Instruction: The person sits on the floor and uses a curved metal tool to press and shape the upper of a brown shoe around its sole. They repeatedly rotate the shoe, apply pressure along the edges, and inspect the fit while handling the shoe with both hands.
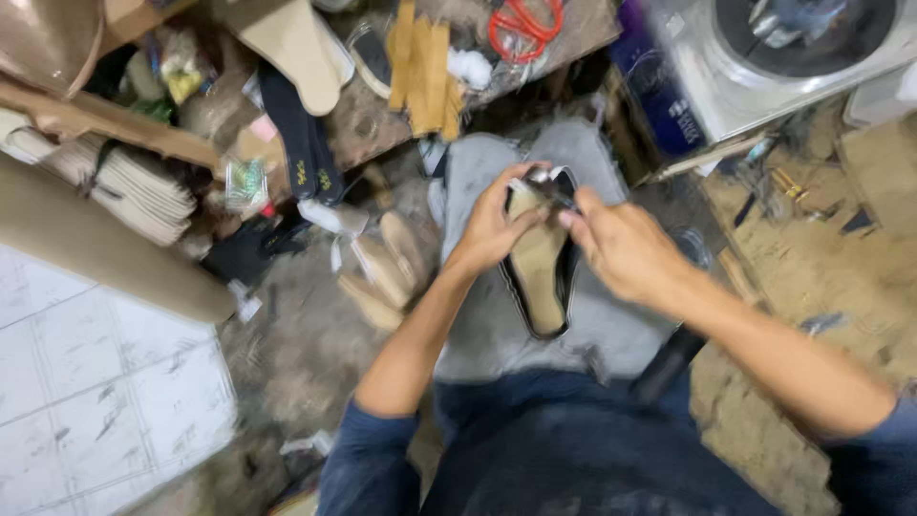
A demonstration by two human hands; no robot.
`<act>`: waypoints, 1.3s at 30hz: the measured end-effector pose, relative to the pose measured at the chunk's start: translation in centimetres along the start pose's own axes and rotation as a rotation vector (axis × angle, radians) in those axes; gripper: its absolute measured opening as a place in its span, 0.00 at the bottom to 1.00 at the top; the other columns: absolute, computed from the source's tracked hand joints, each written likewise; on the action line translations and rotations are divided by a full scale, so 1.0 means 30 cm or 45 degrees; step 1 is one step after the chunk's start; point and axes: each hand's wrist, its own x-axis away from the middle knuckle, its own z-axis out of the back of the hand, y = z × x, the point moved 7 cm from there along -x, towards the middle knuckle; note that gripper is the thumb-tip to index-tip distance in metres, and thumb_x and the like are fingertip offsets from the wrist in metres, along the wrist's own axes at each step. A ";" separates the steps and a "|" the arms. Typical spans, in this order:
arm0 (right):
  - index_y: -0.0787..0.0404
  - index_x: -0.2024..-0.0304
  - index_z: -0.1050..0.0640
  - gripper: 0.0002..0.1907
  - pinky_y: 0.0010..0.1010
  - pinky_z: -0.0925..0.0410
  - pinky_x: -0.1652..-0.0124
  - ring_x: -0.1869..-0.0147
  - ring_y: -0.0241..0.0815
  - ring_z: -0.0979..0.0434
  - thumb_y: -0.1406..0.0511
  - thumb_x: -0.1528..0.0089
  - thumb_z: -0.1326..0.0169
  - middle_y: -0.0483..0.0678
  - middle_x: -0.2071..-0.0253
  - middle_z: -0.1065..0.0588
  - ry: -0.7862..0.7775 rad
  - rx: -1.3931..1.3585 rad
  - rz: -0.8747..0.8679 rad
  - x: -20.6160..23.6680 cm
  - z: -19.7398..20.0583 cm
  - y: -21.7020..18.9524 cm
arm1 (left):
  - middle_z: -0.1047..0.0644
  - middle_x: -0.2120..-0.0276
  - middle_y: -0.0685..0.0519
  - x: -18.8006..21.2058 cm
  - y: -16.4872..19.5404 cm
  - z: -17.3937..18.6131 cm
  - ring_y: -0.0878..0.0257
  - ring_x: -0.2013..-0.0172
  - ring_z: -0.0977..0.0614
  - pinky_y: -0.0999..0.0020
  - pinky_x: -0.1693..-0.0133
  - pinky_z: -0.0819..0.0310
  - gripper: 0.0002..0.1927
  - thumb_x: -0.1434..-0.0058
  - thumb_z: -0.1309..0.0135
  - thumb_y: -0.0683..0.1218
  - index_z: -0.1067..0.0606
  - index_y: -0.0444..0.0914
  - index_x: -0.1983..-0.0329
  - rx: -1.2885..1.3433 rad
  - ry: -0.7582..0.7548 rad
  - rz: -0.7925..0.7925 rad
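Both hands [559,234] grip the shoe sole [540,268] between them.

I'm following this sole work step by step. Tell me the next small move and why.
Probably press the strap end down at the toe of the sole. Both hands meet there: the left hand grips the sole's edge, and the right hand pinches a dark strap at the tip, which looks not yet seated.

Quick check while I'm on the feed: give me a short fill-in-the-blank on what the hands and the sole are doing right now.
1. Both hands grip the tan shoe sole at its ____ end.
2. The sole's rim is coloured ____.
3. The left hand and right hand work over the person's grey ____.
4. The scissors on the bench have ____ handles.

Missing words: far (top); black; lap; red
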 end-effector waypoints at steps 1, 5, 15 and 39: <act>0.65 0.56 0.32 0.15 0.46 0.34 0.69 0.71 0.64 0.26 0.57 0.28 0.56 0.65 0.74 0.26 0.188 -0.221 0.169 -0.004 0.034 -0.023 | 0.25 0.45 0.54 -0.008 0.001 0.004 0.66 0.42 0.26 0.69 0.39 0.31 0.30 0.41 0.39 0.34 0.33 0.38 0.37 0.064 0.021 -0.012; 0.66 0.54 0.32 0.09 0.43 0.29 0.67 0.65 0.66 0.24 0.64 0.28 0.54 0.67 0.64 0.25 0.505 -0.401 0.558 0.046 0.109 -0.076 | 0.23 0.44 0.52 -0.006 -0.007 -0.008 0.63 0.42 0.24 0.67 0.37 0.33 0.29 0.40 0.37 0.35 0.30 0.38 0.36 -0.024 -0.026 0.040; 0.65 0.55 0.31 0.15 0.55 0.34 0.70 0.71 0.71 0.26 0.59 0.32 0.52 0.65 0.75 0.25 0.129 0.120 0.145 -0.001 0.020 -0.033 | 0.24 0.43 0.49 -0.015 0.007 -0.009 0.61 0.39 0.26 0.65 0.35 0.36 0.29 0.41 0.37 0.36 0.30 0.36 0.36 -0.062 -0.054 -0.048; 0.65 0.40 0.29 0.20 0.36 0.29 0.41 0.40 0.46 0.22 0.62 0.32 0.50 0.53 0.43 0.24 0.579 -0.969 0.036 0.235 -0.056 0.238 | 0.23 0.43 0.50 0.062 0.346 0.047 0.60 0.44 0.22 0.62 0.40 0.26 0.28 0.35 0.39 0.43 0.29 0.35 0.32 0.496 0.141 -0.072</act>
